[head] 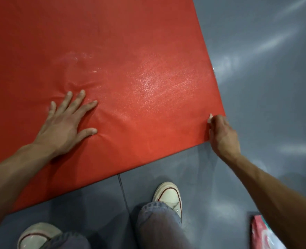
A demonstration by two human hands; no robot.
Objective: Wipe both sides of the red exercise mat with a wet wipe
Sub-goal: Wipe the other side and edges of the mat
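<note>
One mat [112, 60], two hands [66, 121], two shoes [170, 194]

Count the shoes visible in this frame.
2. One shoe stands on the grey floor just below the mat edge, centre-right. The other shoe is at the bottom left, partly cut off by the frame.

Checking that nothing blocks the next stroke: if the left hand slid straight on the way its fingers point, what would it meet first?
Nothing, seemingly. The left hand lies flat on the red exercise mat, fingers pointing up-right over bare, wet-looking mat until the frame's top.
</note>
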